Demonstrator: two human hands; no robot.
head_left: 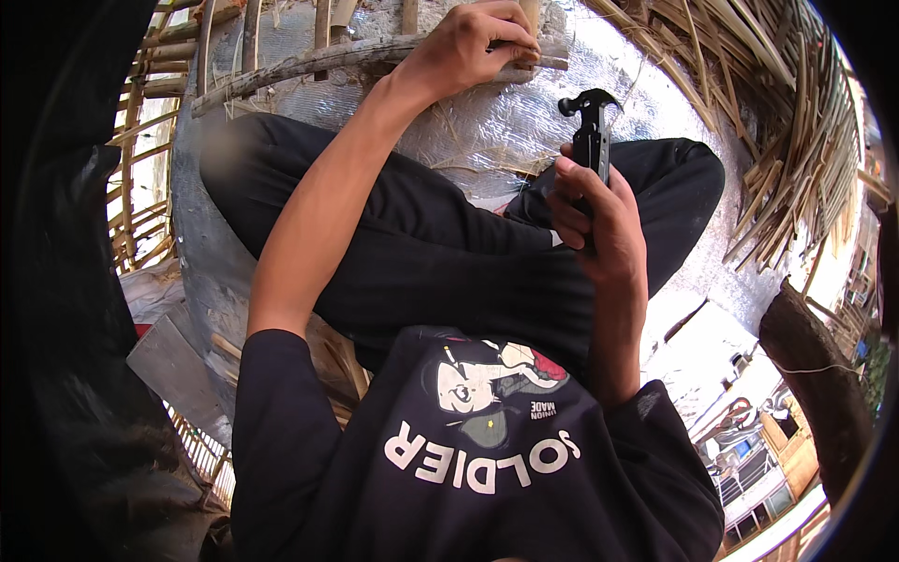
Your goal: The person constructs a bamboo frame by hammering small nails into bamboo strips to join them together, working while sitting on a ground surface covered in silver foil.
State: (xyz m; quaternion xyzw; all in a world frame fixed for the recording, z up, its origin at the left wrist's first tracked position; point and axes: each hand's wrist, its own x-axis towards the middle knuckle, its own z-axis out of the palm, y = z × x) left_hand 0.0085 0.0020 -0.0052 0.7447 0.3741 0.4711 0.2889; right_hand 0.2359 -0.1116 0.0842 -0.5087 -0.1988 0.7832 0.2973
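Observation:
My left hand (466, 51) reaches to the far side, over the right end of a long wooden pole (314, 67). Its fingers are closed in a pinch by an upright slat (531, 21); whatever they hold is too small or hidden to name. Several more slats (251, 36) cross the pole further left. In my right hand (607, 211) a small black claw hammer (590, 131), built like a multi-tool, stands head up over my right leg. The hammer head is apart from the pole.
Silvery foil sheeting (655, 84) lies beneath me and the pole. A heap of split bamboo strips (787, 122) rises at the far right, above a dark log (813, 375). Bamboo lattice (140, 140) stands at left, near a grey flat panel (178, 365). My crossed legs fill the middle.

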